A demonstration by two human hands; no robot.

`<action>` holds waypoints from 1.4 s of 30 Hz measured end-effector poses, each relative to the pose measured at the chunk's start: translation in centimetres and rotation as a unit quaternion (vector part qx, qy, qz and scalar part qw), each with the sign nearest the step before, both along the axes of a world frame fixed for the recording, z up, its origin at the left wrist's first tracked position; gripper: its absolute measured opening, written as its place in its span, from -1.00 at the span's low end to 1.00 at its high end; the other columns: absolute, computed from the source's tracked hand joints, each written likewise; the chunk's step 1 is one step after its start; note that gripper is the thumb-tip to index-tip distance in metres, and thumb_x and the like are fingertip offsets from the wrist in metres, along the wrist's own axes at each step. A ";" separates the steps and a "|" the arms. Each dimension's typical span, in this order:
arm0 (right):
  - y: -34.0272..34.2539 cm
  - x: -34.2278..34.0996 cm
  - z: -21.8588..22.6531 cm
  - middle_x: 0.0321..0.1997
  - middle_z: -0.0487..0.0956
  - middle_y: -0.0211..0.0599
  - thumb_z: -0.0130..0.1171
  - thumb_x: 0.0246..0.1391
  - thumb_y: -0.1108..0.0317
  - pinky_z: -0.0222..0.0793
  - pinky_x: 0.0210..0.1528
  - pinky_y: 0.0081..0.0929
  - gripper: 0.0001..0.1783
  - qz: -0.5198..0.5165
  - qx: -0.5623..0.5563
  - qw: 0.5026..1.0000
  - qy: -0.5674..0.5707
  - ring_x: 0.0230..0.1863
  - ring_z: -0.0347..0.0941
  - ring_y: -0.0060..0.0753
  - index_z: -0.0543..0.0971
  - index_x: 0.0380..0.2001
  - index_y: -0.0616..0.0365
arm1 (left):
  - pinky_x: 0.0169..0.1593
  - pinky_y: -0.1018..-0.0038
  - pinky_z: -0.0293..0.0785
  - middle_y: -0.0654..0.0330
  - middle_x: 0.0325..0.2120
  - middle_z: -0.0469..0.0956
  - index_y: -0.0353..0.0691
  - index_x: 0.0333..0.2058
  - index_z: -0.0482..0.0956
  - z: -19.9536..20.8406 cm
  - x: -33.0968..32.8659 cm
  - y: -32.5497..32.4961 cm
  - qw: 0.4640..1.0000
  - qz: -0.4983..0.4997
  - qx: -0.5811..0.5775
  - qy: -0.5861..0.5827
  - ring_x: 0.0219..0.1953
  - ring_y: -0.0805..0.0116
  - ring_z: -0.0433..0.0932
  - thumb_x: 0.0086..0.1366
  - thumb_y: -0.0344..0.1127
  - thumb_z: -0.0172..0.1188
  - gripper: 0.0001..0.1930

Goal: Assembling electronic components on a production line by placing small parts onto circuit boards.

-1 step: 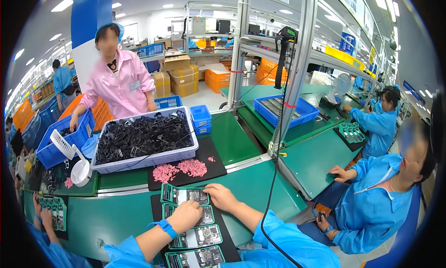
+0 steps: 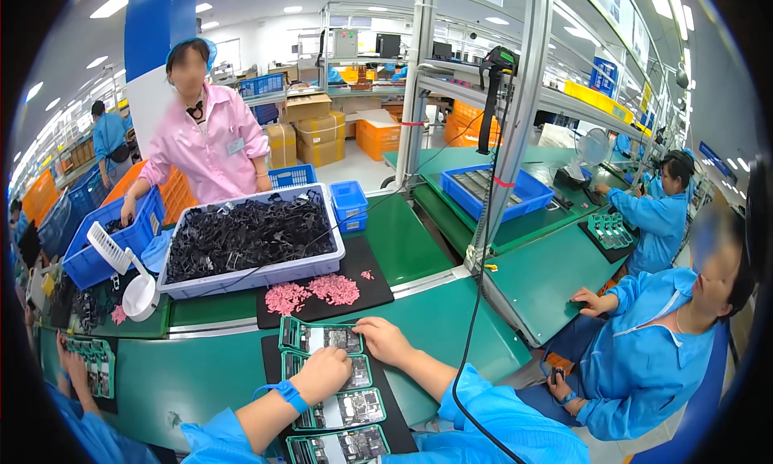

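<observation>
Green trays (image 2: 95, 367) lie far to the left of the left hand, a co-worker's hands (image 2: 77, 372) on them. Above these, well apart from the left hand, stands a white fan (image 2: 142, 297); next to it, beyond the hand, a pale tub (image 2: 258, 276) is heaped with black parts (image 2: 250, 235). Pink bits (image 2: 334, 291) are piled between that tub and both hands, on a dark mat (image 2: 362, 263).

The left hand (image 2: 322, 372), a blue band (image 2: 287, 395) at its wrist, has its fingers bent down onto the second frame (image 2: 360, 374); I cannot tell whether they pinch anything. Just beyond it sits the top frame (image 2: 324, 338); on its near side are the third frame (image 2: 356, 409) and the fourth frame (image 2: 354, 444), all with circuit boards inside.

The right hand (image 2: 385, 341) touches the top frame's right end, its grip unclear. Well right of it, another co-worker (image 2: 660, 343) rests a hand on the surface (image 2: 547, 283).
</observation>
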State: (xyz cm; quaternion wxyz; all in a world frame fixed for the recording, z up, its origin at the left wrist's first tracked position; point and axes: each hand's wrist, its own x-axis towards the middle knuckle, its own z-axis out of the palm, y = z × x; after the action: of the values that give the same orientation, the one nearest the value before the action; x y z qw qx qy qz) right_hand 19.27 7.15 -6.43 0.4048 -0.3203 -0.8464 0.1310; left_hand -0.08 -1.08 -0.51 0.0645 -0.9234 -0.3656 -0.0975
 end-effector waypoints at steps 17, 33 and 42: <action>-0.2 -0.2 0.4 -0.19 0.56 -0.20 0.07 -0.15 0.65 0.46 -0.10 -0.33 -0.69 -0.019 0.022 0.999 0.014 -0.14 0.51 -0.12 0.60 -0.28 0.14 | -0.22 0.32 0.43 0.15 -0.47 0.45 -0.24 -0.45 0.51 -0.4 0.1 -0.5 0.999 0.017 0.007 -0.048 -0.32 0.19 0.47 0.05 -0.42 0.08 -0.92; 3.2 4.0 0.0 -0.20 0.51 0.04 -0.08 -0.13 0.71 0.38 -0.02 -0.26 -0.66 0.032 0.006 0.999 0.006 -0.11 0.46 0.03 0.55 -0.25 0.31 | -0.33 0.28 0.50 0.08 -0.52 0.56 -0.20 -0.65 0.63 -3.5 4.8 3.7 0.997 0.034 0.047 -0.053 -0.40 0.12 0.58 -0.08 -0.32 0.19 -0.88; 1.5 3.3 1.8 -0.26 0.60 -0.10 0.09 -0.03 0.47 0.39 -0.05 -0.25 -0.77 0.017 0.083 0.994 -0.069 -0.18 0.50 -0.04 0.62 -0.26 0.17 | -0.30 0.26 0.48 0.09 -0.49 0.62 -0.21 -0.55 0.67 -2.0 4.8 2.2 0.995 0.086 0.023 0.049 -0.35 0.10 0.59 -0.02 -0.27 0.19 -0.84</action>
State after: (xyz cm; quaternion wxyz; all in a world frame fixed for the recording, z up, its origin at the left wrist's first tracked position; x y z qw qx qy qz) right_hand 22.56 8.65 -4.60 0.3682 -0.2798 -0.8856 0.0443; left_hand 4.71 1.15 -2.48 0.1117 -0.8906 -0.4375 -0.0547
